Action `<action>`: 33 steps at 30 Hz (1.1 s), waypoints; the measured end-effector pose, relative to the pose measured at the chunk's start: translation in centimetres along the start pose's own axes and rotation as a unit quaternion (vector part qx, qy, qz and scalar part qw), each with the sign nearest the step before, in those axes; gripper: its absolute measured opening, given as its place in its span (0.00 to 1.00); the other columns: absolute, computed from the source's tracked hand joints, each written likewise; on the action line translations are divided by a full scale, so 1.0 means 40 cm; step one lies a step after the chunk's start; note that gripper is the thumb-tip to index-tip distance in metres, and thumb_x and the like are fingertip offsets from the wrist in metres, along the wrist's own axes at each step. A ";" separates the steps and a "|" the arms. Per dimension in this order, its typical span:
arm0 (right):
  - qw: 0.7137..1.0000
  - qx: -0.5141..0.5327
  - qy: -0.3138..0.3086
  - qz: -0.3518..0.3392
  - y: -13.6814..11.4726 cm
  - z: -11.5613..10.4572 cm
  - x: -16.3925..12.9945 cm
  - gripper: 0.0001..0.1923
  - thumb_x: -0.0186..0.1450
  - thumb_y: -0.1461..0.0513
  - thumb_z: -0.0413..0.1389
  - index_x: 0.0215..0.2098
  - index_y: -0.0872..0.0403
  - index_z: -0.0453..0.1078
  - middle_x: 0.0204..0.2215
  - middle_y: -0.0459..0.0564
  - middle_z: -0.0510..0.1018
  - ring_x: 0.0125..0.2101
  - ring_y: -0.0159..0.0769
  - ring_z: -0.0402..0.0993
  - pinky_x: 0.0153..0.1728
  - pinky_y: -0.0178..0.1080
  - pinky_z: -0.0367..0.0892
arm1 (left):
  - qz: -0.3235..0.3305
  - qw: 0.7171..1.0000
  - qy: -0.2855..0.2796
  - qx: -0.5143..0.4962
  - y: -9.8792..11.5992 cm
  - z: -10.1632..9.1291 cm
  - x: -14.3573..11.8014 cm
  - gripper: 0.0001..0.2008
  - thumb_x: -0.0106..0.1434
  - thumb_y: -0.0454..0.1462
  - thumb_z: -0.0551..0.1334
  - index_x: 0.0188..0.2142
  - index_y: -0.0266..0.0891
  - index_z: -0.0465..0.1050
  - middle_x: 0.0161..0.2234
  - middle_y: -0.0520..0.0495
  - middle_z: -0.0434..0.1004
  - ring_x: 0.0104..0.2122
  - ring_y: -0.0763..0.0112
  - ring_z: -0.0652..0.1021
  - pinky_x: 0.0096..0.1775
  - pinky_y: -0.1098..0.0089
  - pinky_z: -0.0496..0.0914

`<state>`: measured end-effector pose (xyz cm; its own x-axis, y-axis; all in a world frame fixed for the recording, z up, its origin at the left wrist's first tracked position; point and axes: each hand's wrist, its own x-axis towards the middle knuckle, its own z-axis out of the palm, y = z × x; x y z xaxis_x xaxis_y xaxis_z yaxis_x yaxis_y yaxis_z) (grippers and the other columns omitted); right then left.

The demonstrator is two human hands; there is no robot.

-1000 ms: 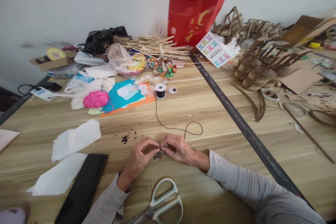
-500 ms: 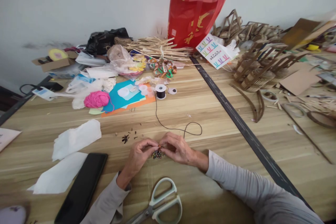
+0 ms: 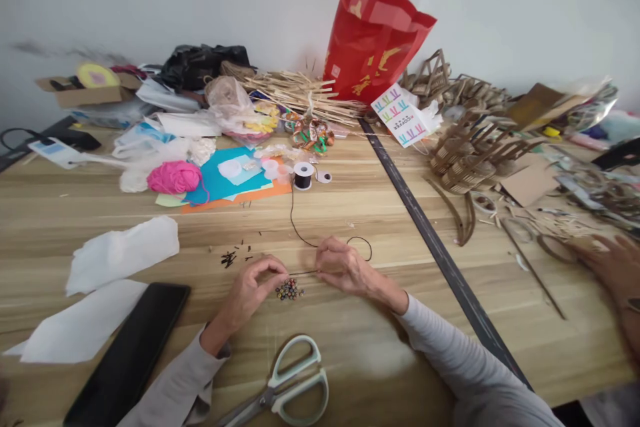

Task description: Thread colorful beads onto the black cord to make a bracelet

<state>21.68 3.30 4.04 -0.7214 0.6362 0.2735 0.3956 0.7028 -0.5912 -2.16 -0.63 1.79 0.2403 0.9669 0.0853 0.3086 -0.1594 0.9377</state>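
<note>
Since the earlier frames, the person's two hands have drawn apart. They were nearly meeting over the beads (image 3: 289, 291), with an orange bead between the fingertips; now a short length of black cord (image 3: 303, 273) spans the gap between them, and the orange bead can no longer be made out there. The left hand (image 3: 250, 291) pinches the cord between thumb and forefinger, just above and left of the beads; the right hand (image 3: 345, 268) pinches it farther right, its grip closed too. The small dark, multicoloured beads lie in a loose cluster on the surface (image 3: 380, 347), more fully exposed than before. The loop of cord lying beyond the right hand has become smaller. Another person's hand (image 3: 607, 265) has come into view at the right edge, and the whole view has shifted.

The white spool (image 3: 303, 169), on the far side of the hands, carries wound black cord. Far left, an open cardboard box (image 3: 90, 96) holds a yellow disc (image 3: 97, 75) and darker items. A clear plastic bag (image 3: 227, 103) bulges beside the thin sticks (image 3: 300, 89). The tall red bag (image 3: 370, 47) leans at the far side; its contents cannot be seen.
</note>
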 end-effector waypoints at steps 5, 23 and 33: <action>0.994 -0.038 -0.099 0.015 0.003 -0.024 -0.032 0.02 0.61 0.66 0.57 0.32 0.54 0.69 0.35 0.48 0.72 0.38 0.35 0.67 0.41 0.36 0.64 | 0.004 1.000 -0.023 -0.010 0.002 -0.007 0.000 0.07 0.59 0.36 0.61 0.26 0.36 0.71 0.26 0.50 0.73 0.29 0.70 0.73 0.35 0.71 0.66; 0.973 -0.196 -0.114 0.037 -0.054 0.021 -0.061 0.06 0.67 0.61 0.50 0.38 0.53 0.67 0.35 0.50 0.68 0.37 0.36 0.66 0.38 0.37 0.64 | 0.004 0.999 -0.052 -0.016 0.034 -0.006 -0.020 0.07 0.57 0.37 0.62 0.25 0.36 0.72 0.28 0.48 0.77 0.31 0.68 0.76 0.37 0.71 0.67; 0.969 -0.167 -0.163 0.080 -0.098 0.009 -0.085 0.03 0.67 0.64 0.50 0.36 0.54 0.65 0.36 0.48 0.70 0.37 0.34 0.68 0.37 0.35 0.64 | -0.009 0.999 -0.048 -0.004 0.047 -0.006 -0.030 0.07 0.56 0.36 0.62 0.24 0.37 0.73 0.26 0.48 0.77 0.30 0.68 0.76 0.36 0.71 0.68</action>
<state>22.39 -1.75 5.16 -0.7551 0.6498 -0.0876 0.6402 0.7020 -0.3120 -2.07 -2.05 3.52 0.3212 0.9463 0.0360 0.3072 -0.1401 0.9413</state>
